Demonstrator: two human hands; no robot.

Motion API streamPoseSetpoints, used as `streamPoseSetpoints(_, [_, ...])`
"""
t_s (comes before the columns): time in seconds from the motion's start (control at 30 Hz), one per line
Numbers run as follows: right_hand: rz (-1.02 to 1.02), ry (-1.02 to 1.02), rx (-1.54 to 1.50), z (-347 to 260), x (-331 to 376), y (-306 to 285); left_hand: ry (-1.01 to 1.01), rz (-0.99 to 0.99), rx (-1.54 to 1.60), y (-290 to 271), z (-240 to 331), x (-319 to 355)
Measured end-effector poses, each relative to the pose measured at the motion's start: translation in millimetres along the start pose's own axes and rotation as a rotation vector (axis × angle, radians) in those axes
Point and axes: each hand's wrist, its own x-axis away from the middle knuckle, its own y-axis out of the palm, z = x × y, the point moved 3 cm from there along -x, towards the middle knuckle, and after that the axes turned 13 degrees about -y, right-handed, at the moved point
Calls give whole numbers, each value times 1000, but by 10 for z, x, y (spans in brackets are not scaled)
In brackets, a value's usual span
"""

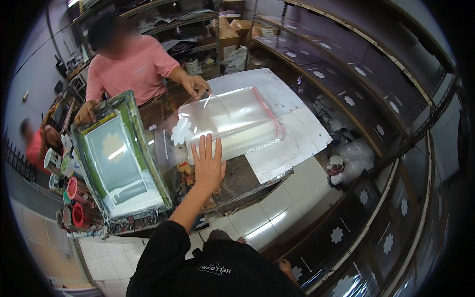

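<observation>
The person's left hand point(208, 166) is lying flat and released, fingers spread and pressing down on the near edge of a clear plastic sheet point(232, 121) that is spreading across the glass-topped surface point(257, 185). A white flower print point(181, 131) is showing on the sheet just beyond and to the left of the fingertips. The right hand is not appearing anywhere in the view, so its state is staying unknown. Across the surface, a co-worker in a pink shirt point(131, 69) is pinching the far edge of the same sheet with one hand point(196, 85), while the other hand point(85, 113) is resting on the top of a screen-printing frame point(121, 163). That frame is standing tilted at the left side of the surface, its mesh showing a faint flower shape. Cans of ink with red rims point(74, 210) are sitting just beside the frame's lower left. A large white sheet point(292, 128) is lying under and to the right of the clear one. Dark sheets bearing white flower prints point(346, 99) are lying along the shelves at the right.
</observation>
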Motion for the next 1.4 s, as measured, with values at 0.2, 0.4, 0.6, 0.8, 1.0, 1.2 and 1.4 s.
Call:
streamPoseSetpoints(0.2, [26, -16, -298, 519, -337, -35, 196, -61, -218, 958, 172, -742])
streamPoseSetpoints(0.4, [28, -128, -427, 159, -663, 233, 374, -47, -136, 843, 658, -384])
streamPoseSetpoints(0.6, [-326, -713, -922, -2606, 342, 392, 595, -244, 79, 329, 1307, 589])
streamPoseSetpoints(0.8, [254, -689, -858, -3088, 697, 385, 795, -326, 250, -125, 1417, 1333])
streamPoseSetpoints(1.0, [779, -862, -592, -2490, 1437, 322, 1015, -597, 552, -793, 1244, 1740])
streamPoseSetpoints(1.2, [1153, -914, -172, -2384, 3162, 317, 1175, -595, 976, -1443, 618, 1870])
streamPoseSetpoints(1.4, [1390, -855, 144, -2561, 5003, 635, 1135, -638, 1301, -1723, 340, 1881])
